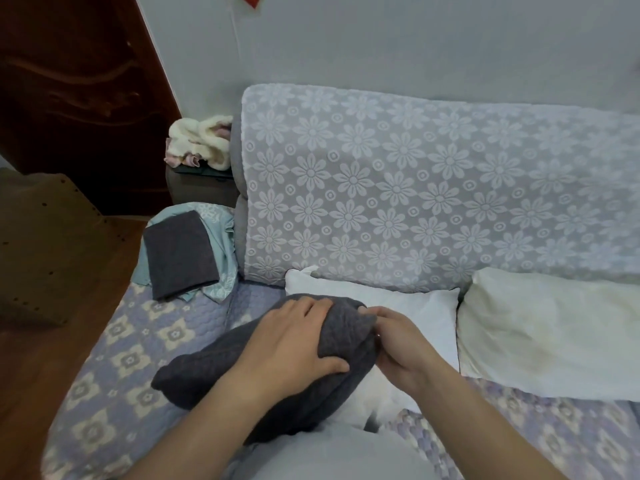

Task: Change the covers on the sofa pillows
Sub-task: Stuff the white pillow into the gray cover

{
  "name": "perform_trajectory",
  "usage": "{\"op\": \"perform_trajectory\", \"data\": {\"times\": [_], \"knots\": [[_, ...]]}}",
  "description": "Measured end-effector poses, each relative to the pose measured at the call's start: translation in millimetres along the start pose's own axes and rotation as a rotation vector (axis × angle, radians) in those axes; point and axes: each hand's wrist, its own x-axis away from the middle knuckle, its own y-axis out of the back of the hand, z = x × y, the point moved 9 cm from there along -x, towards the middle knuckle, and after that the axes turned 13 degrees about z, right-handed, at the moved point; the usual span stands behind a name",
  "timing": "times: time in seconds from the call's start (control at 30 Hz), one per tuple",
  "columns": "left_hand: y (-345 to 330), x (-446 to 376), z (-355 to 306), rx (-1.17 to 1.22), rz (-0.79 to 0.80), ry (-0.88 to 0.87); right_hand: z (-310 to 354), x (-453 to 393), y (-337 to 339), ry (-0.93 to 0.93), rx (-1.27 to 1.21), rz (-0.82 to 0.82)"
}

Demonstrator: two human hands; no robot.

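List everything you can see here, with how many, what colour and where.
Pillow in cover: one, dark grey, on the seat, under both hands.
Bare pillows: two, white and stained cream, against the backrest.
Folded cover: one, dark grey, far left of the seat.
Cloth: one, pale teal, under the folded cover.
Backrest throw: one, grey with white flowers.
Seat quilt: one, lilac with cream flowers.
Fluffy bundle: one, cream and pink, on the armrest.
Door: one, dark brown, left.
Left hand: presses flat on the cover.
Right hand: pinches the cover's edge.

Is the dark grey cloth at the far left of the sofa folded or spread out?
Folded. The dark grey cloth lies as a compact flat rectangle with straight edges on crumpled light blue fabric.
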Motion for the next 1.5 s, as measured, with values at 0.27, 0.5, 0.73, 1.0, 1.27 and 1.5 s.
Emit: {"op": "perform_trajectory", "data": {"times": [0.27, 0.5, 0.73, 1.0, 1.27, 1.5], "knots": [[69.2, -23.2, 28.1, 0.338, -0.16, 0.033, 19.3, 18.1, -14.6, 0.349, 0.02, 0.013], [143.9, -17.2, 11.1, 0.537, -0.098, -0.175, 79.6, 51.1, -12.0, 0.543, 0.426, 0.006], [185.3, 8.2, 3.9, 0.541, -0.132, -0.448, 83.8, 1.4, 59.5, 0.135, 1.361, 0.05], [200.7, -10.4, -45.0, 0.377, -0.165, -0.579, 44.3, 16.3, 93.3, 0.409, 0.959, -0.434], [268.7, -5.2, -103.5, 0.34, -0.198, -0.834, 142.0, 150.3, 109.1, 0.817, 1.042, -0.904], [76.3, -24.1, 34.1, -0.138, 0.005, -0.653, 19.7, 75.4, 130.3, 0.433, 1.404, -0.669]]}}
